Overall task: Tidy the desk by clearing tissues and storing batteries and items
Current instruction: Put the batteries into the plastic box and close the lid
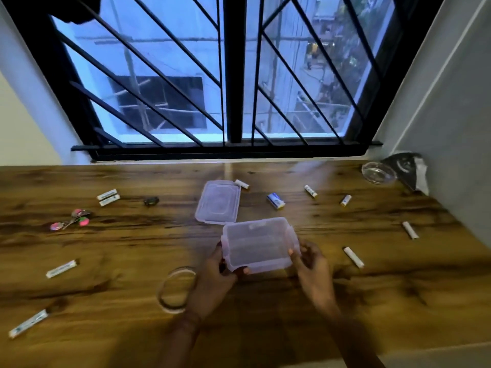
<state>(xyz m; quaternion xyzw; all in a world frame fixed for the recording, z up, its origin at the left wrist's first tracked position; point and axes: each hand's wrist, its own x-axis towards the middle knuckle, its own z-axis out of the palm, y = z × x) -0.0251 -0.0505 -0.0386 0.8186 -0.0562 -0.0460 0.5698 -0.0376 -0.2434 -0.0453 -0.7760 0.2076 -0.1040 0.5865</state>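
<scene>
A clear plastic box (259,244) is held just above the wooden desk (372,301) between both hands. My left hand (215,277) grips its near left corner and my right hand (310,266) grips its right side. The box looks empty. Its lid (218,202) lies flat on the desk just behind it. Several white batteries are scattered around: one behind the lid (241,184), two at the right back (310,191) (345,200), two at the right (410,230) (353,257), a pair at the left back (108,197), two at the left front (62,268) (28,324).
A blue and white block battery (275,200) lies right of the lid. A keyring with pink charms (70,219) and a small dark object (151,201) sit at the left. A clear bangle (176,289) lies by my left wrist. A glass dish (378,172) and a dark packet (409,168) occupy the back right corner.
</scene>
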